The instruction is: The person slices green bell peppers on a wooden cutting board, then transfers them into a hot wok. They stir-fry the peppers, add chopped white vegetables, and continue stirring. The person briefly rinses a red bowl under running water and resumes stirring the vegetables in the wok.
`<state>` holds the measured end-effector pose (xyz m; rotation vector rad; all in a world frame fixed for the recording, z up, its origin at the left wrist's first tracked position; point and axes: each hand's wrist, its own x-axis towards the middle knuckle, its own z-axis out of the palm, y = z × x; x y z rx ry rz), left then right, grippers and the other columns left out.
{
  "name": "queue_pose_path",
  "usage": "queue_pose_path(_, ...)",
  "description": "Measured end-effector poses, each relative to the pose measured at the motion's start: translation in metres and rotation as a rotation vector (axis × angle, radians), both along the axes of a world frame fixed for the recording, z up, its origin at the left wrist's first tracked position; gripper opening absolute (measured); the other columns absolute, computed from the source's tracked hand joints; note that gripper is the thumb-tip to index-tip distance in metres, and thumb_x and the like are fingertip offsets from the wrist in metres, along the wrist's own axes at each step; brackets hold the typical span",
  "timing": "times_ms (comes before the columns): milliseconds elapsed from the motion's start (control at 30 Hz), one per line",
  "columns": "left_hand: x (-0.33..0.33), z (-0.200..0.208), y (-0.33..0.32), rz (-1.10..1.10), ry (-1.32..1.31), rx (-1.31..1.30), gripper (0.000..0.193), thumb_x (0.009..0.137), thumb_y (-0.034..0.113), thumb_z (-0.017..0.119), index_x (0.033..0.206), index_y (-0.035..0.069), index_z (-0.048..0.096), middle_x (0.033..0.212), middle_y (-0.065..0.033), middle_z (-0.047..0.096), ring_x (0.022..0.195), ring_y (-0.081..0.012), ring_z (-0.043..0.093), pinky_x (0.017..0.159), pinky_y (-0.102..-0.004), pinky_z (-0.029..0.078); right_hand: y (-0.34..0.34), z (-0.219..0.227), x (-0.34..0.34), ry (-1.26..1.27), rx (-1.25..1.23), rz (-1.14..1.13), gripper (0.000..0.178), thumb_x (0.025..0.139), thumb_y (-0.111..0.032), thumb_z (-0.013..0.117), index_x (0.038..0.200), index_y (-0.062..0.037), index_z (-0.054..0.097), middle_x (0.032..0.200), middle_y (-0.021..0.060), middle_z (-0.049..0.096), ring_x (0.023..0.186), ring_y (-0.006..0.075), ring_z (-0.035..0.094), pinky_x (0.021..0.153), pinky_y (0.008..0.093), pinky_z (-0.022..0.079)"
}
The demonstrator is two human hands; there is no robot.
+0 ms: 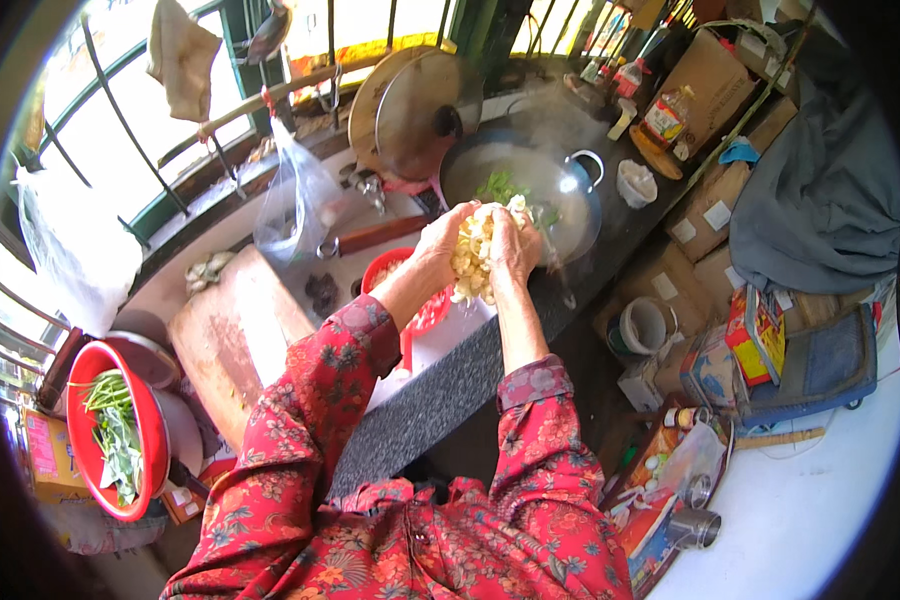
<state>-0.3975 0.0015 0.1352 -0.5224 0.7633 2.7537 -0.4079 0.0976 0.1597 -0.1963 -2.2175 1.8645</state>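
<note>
Cupped together, my left hand and my right hand hold a heap of small pale-yellow food pieces; I cannot tell their kind. Both hands are at the near edge of a steaming wok. Green leaves lie in the wok, which looks filled with pale liquid. Just left of my hands, partly hidden by my left forearm, stands a red plastic basket with more pale pieces in it. A long wooden handle lies behind the basket.
A wooden cutting board rests left on the counter. Farther left, a red basin contains leafy greens. A round lid leans behind the wok. Bottles, a white bucket and cardboard boxes stand right.
</note>
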Motion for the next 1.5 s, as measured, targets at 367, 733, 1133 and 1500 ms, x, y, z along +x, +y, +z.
queue_pose_path(367,-0.139,0.009,0.011,-0.308,0.396,-0.913,0.112,0.072,0.051,0.076,0.151,0.013,0.006,0.157,-0.0091,0.004,0.143,-0.0234,0.011,0.113,-0.0445,0.021,0.057,0.004,-0.156,-0.127,0.504,0.315,0.055,0.077,-0.035,0.059,0.121,-0.0019,0.057,0.117,0.0282,0.058,0.111,0.0396,0.056,0.092,0.0442,0.044)
queue_pose_path(733,-0.032,0.053,0.022,0.268,0.412,-0.859,0.033,0.091,0.021,0.054,0.117,0.002,0.057,0.106,-0.0073,0.06,0.091,-0.0152,0.059,0.075,-0.0285,0.05,0.054,0.06,-0.101,-0.029,0.958,0.162,0.021,0.08,-0.016,0.057,0.087,0.001,0.068,0.092,0.0236,0.066,0.088,0.0373,0.066,0.074,0.0445,0.051)
queue_pose_path(1133,0.106,-0.15,-0.026,0.281,-0.302,-0.705,0.03,0.08,0.0,0.045,0.107,0.001,0.058,0.092,-0.0099,0.064,0.086,-0.0219,0.062,0.078,-0.0331,0.051,0.008,-0.119,0.042,-0.132,0.898,0.839,0.029,0.083,-0.011,0.052,0.109,-0.003,0.06,0.104,0.0237,0.061,0.097,0.038,0.06,0.086,0.0456,0.048)
queue_pose_path(1500,0.022,-0.282,-0.089,0.147,0.218,-1.787,0.04,0.081,0.003,0.049,0.121,0.005,0.056,0.119,-0.0249,0.057,0.115,-0.034,0.053,0.096,-0.0442,0.042,-0.094,-0.272,-0.054,0.141,0.971,0.943,0.033,0.087,-0.029,0.048,0.108,-0.0064,0.061,0.12,0.0204,0.057,0.115,0.0374,0.051,0.099,0.0486,0.038)
